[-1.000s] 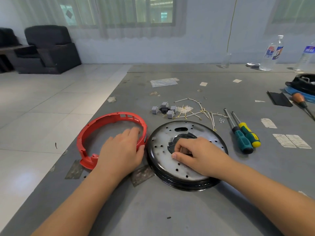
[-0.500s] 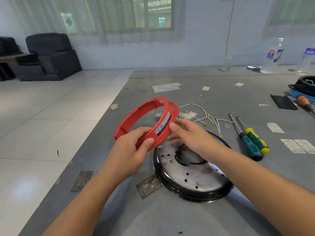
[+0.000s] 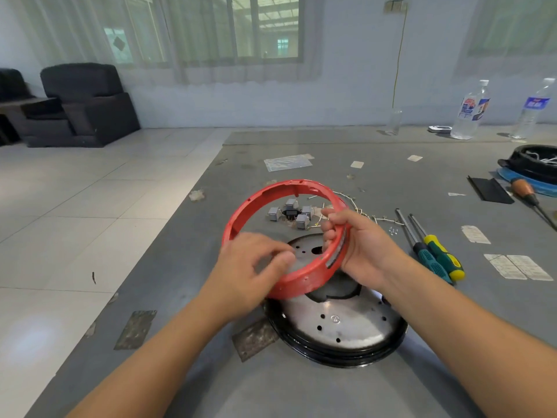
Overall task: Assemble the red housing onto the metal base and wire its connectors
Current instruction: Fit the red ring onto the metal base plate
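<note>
**Item: red ring housing held tilted above the metal base**

Position. The red housing (image 3: 286,236), an open plastic ring, hangs in the air over the far half of the metal base (image 3: 340,324), which lies flat on the grey table (image 3: 301,387). The ring is tilted: its near arc dips low, just above the base's centre opening, and its far arc stands higher. The two parts appear apart, not yet mated.

Hands. The right hand (image 3: 361,245) grips the ring's right arc, fingers curled over the rim from inside, thumb outside. The left hand (image 3: 250,267) sits at the near-left arc, fingers loosely bent; motion blur hides whether they pinch the rim or merely touch it.

Governing relation. The base lies directly below and toward the person from the ring; seating likely calls for levelling it, then lowering.

Beyond the base. Grey connectors (image 3: 291,214) with loose wires; right of it, two screwdrivers (image 3: 434,251).

Markings. A pale label on the ring's right outer wall and the printing on a water bottle (image 3: 471,110) far right are both unreadable.
</note>
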{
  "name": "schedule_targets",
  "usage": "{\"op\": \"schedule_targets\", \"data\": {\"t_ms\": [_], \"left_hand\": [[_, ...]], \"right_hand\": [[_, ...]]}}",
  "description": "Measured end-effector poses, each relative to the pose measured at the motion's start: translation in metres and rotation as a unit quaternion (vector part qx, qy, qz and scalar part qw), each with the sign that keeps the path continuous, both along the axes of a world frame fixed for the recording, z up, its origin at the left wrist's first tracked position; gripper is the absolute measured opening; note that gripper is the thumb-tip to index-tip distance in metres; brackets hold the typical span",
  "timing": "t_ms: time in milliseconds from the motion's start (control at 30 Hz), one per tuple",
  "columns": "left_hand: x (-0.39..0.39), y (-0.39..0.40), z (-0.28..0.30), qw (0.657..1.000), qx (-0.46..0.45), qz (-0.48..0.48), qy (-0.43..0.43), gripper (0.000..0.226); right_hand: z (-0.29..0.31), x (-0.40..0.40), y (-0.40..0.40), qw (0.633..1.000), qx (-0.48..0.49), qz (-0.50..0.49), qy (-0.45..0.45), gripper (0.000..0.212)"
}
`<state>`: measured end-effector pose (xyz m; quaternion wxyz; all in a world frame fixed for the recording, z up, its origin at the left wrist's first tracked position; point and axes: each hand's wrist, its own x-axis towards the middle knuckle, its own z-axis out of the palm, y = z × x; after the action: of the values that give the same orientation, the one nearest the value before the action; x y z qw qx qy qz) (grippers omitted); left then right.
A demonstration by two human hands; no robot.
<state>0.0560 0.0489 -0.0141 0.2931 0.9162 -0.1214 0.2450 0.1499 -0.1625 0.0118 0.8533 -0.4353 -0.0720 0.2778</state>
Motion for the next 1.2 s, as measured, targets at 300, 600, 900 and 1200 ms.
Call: {"op": "schedule_targets", "data": {"t_ms": [300, 600, 900, 1200], "left_hand": [[0.024, 0.037, -0.011, 0.785, -0.590, 0.044, 0.184, 0.034], [0.010, 0.042, -0.020, 0.693, -0.677, -0.115, 0.221, 0.051], [0.009, 0.036, -0.014, 0.675, -0.708, -0.060, 0.199, 0.052], [-0.001, 0.070, 0.003, 0.698, -0.682, 0.029, 0.216, 0.030]], "right_hand": [[-0.007, 0.023, -0.017, 0.997, 0.035, -0.037, 0.051, 0.036], [-0.017, 0.028, -0.021, 0.995, 0.052, -0.054, 0.059, 0.035], [-0.016, 0.027, -0.015, 0.959, -0.224, -0.126, -0.122, 0.029], [-0.021, 0.008, -0.010, 0.769, -0.519, -0.034, -0.371, 0.061]]}}
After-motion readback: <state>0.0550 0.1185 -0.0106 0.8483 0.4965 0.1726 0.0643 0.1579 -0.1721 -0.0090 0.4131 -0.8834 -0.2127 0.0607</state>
